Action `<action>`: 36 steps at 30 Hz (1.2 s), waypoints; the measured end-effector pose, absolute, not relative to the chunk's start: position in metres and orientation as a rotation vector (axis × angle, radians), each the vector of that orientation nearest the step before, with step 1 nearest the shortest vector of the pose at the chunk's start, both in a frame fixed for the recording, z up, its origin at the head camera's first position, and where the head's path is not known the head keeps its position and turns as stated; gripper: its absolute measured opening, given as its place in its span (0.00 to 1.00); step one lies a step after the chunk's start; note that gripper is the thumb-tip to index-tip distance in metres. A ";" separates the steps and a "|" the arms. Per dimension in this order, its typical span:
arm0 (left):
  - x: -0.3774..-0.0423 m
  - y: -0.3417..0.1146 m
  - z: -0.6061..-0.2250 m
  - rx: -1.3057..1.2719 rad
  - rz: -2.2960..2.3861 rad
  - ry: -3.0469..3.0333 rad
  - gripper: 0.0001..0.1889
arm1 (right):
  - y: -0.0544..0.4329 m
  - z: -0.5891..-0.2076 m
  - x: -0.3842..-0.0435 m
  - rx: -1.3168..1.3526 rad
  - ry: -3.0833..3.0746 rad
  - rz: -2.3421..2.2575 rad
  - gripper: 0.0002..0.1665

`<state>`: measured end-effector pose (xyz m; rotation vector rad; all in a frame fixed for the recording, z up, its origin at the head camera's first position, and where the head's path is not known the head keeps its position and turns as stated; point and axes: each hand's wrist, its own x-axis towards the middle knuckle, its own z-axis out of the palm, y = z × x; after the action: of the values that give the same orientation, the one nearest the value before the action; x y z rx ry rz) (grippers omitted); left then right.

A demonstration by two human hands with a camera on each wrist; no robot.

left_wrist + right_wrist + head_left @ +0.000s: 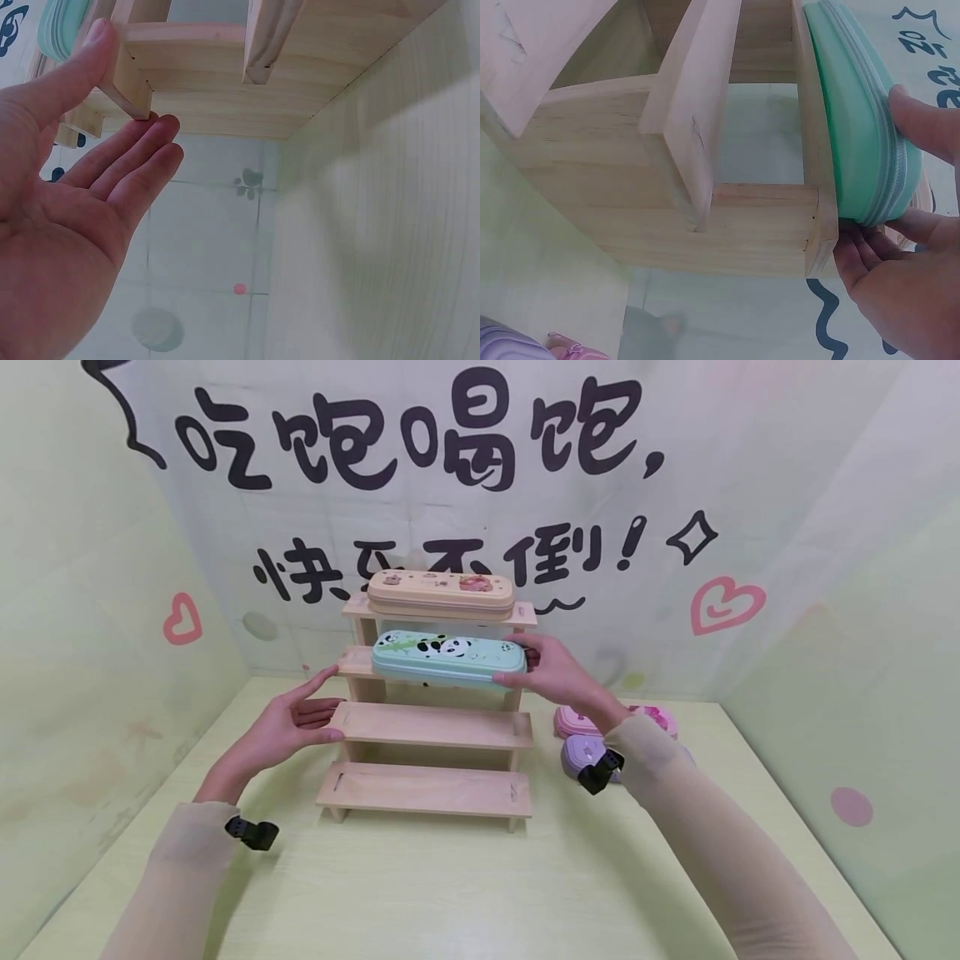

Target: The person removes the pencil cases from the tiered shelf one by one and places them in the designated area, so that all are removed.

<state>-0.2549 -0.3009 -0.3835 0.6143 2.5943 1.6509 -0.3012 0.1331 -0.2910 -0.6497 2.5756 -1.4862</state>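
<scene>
A four-tier wooden shelf rack (435,725) stands in the middle of the table. On its second tier from the top sits a mint-green zippered pencil case (450,658) with a panda picture. My right hand (558,672) holds this case by its right end, thumb at the front; in the right wrist view the case's zipper side (870,142) lies against the shelf board. At the rack's left side, my left hand (281,727) touches the board ends with fingers extended and spread. A peach pencil case (441,593) rests on the top tier, behind the mint one.
Right of the rack, partly behind my right forearm, pink pencil cases (573,723) and a purple one (581,755) lie on the table (420,893). A printed wall sheet (600,502) rises close behind the rack, with side walls left and right.
</scene>
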 end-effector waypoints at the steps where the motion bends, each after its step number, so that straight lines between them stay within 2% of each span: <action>1: -0.255 -0.301 -0.384 0.615 1.651 2.596 0.54 | 0.134 -0.292 -0.301 -0.649 2.576 -1.495 0.43; 21: -0.255 -0.300 -0.383 0.618 1.647 2.605 0.54 | 0.150 -0.303 -0.283 -0.611 2.662 -1.552 0.43; 36: -0.255 -0.300 -0.383 0.606 1.637 2.614 0.55 | 0.158 -0.317 -0.251 -0.750 2.737 -1.554 0.44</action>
<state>-0.2548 -0.3004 -0.3833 0.6062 2.6139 1.6367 -0.2509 0.1576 -0.3173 -0.7500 2.7366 -1.5540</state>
